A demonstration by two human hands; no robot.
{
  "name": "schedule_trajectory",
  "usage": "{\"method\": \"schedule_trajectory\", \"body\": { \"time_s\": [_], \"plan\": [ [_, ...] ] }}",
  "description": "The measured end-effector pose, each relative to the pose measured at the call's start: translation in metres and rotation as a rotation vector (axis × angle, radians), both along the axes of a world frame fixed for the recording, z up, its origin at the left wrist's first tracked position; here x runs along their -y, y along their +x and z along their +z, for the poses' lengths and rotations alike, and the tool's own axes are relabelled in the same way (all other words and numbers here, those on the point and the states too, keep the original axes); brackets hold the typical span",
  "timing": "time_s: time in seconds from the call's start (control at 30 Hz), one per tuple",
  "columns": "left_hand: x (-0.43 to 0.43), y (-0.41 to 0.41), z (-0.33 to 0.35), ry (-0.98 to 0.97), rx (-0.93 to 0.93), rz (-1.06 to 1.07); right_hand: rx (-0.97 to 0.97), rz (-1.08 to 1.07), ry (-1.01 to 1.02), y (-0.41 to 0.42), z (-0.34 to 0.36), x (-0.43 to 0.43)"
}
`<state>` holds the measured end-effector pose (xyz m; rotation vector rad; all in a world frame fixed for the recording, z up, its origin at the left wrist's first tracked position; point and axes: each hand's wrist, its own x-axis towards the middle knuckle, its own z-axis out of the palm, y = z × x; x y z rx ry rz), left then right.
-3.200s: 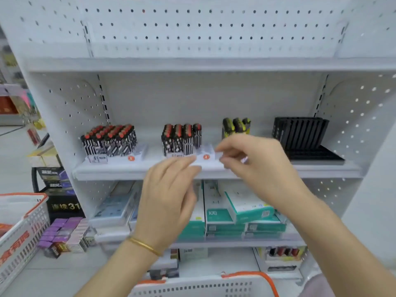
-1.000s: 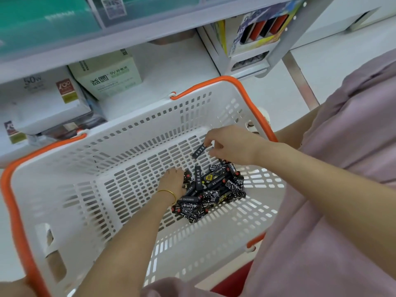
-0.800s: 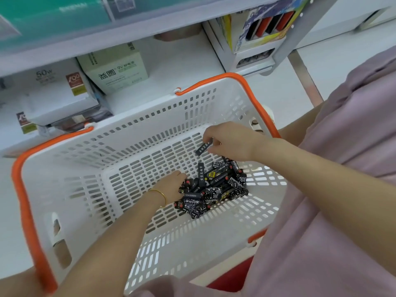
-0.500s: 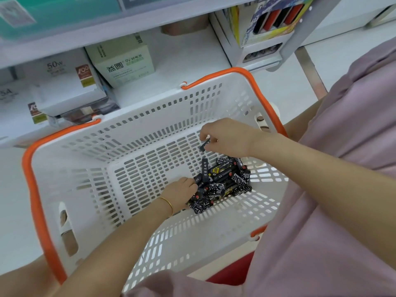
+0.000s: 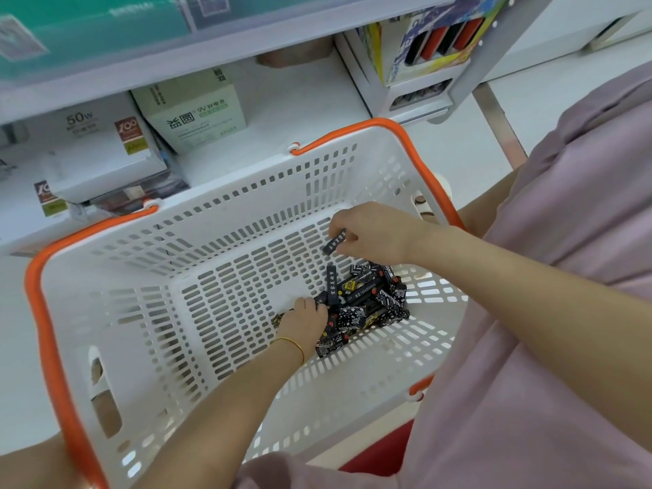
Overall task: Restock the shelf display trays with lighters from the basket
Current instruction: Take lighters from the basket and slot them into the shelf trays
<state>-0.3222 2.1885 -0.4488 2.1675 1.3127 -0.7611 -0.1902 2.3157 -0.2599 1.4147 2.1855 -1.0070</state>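
A white slotted basket [image 5: 225, 213] with an orange rim sits in front of me, below the shelf. A pile of black patterned lighters [image 5: 367, 301] lies on its floor toward the right. My right hand [image 5: 374, 234] hovers above the pile and pinches one black lighter [image 5: 335, 242] with white lettering. My left hand [image 5: 307, 321], with a thin gold bangle at the wrist, reaches down into the left edge of the pile with its fingers curled among the lighters. Whether it holds any is hidden. The display trays are out of view.
The bottom shelf behind the basket carries a green-and-white battery box [image 5: 197, 114], a white 50W box [image 5: 102, 146] and a colourful lighter display box [image 5: 434, 40]. Teal boxes [image 5: 88, 26] sit on the shelf above. My pink garment [image 5: 564, 312] fills the right side.
Since the first frame my view dropped from the lighter shelf to the basket. Over the last second my right hand kept pinching one lighter while my left hand worked into the pile.
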Motion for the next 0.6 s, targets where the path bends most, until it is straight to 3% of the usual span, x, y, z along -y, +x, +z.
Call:
{"method": "schedule_trajectory", "body": {
  "time_s": [0.1,0.4,0.5,0.6],
  "plan": [
    [0.002,0.002,0.000,0.018,-0.015,0.022,0.003,-0.009,0.000,0.002,0.000,0.000],
    [0.002,0.003,0.004,0.135,-0.045,-0.213,-0.014,-0.018,0.008,0.006,-0.003,0.000],
    [-0.004,0.001,0.003,0.036,0.009,-0.124,-0.011,-0.021,0.006,0.007,-0.004,-0.001],
    [-0.013,-0.003,0.007,-0.158,0.120,0.131,-0.008,-0.037,-0.002,0.007,-0.002,-0.002]
  ]
}}
